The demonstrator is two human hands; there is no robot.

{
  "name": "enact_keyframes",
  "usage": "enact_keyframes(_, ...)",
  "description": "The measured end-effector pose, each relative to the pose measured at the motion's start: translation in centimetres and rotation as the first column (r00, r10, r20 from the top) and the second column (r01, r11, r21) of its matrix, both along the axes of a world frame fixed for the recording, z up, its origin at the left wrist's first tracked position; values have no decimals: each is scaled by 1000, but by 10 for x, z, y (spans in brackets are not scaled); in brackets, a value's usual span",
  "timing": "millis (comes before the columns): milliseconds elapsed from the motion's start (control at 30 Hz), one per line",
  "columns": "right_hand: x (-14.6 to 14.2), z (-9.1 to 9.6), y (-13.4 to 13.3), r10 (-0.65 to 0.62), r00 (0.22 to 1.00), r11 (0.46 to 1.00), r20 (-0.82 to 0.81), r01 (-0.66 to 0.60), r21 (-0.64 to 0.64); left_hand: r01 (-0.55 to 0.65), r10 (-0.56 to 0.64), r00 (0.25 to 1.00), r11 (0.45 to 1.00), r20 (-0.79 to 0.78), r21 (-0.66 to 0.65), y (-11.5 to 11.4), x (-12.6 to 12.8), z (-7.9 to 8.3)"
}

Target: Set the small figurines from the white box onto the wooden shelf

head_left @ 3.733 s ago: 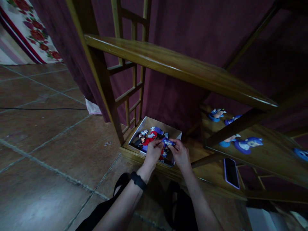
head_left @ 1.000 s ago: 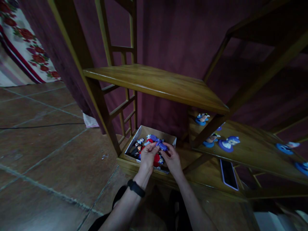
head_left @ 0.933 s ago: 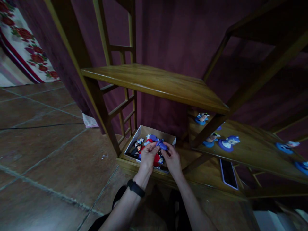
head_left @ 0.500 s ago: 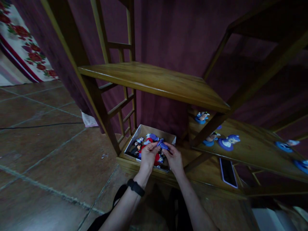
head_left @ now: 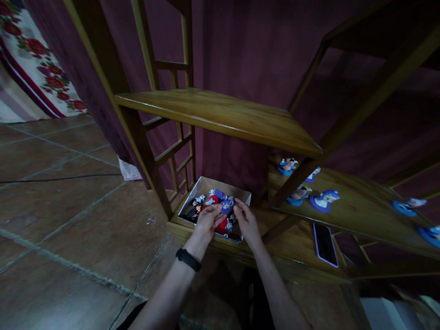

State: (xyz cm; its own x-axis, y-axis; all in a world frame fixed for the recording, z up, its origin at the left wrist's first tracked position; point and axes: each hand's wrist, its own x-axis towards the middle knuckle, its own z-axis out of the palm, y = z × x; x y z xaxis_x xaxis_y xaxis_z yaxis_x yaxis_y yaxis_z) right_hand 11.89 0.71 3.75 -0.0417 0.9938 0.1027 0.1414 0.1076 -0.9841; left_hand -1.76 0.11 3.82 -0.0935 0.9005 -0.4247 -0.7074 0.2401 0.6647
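An open cardboard box [head_left: 205, 182] full of small toy figurines stands on the lowest board of a wooden shelf unit. Both my hands reach down into it. My left hand [head_left: 207, 219], a black band on its wrist, and my right hand [head_left: 246, 223] meet with their fingertips on a small purple figurine [head_left: 226, 206]. They hold it between them just above the red and dark figurines in the box.
A wooden shelf board [head_left: 223, 117] juts out above the box. To the right, a lower shelf [head_left: 364, 215] carries several blue figurines [head_left: 324, 200]. A phone [head_left: 323, 238] lies flat on the bottom board. Tiled floor [head_left: 68, 220] spreads to the left, with a dark red curtain behind.
Both hands have sunk lower into the box with the purple figurine. The view has shifted slightly.
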Motion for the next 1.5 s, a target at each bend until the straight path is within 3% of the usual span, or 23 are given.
enact_keyframes(200, 0, -14, 9, -31, 995, 997, -97, 23, -77, 65, -47, 987, 991, 152, -114, 2, -3, -3)
enact_keyframes(500, -4, -24, 15, -40, 997, 993, -68, 32, -117, 64, -67, 997, 994, -25, -93, -2, 4, 1)
enact_keyframes(833, -7, -18, 7, -57, 986, 983, -155, 28, -184, -25, 14, 994, 994, -105, -105, -6, 11, -1)
enact_keyframes(1067, -3, -15, 6, -81, 934, 951, -348, -33, -309, 67, -66, 998, 992, 16, -104, -4, 6, -1)
enact_keyframes(1500, -4, -7, 3, -110, 917, 946, -384, -22, -325, 77, -83, 995, 990, -50, -114, -3, 9, 5)
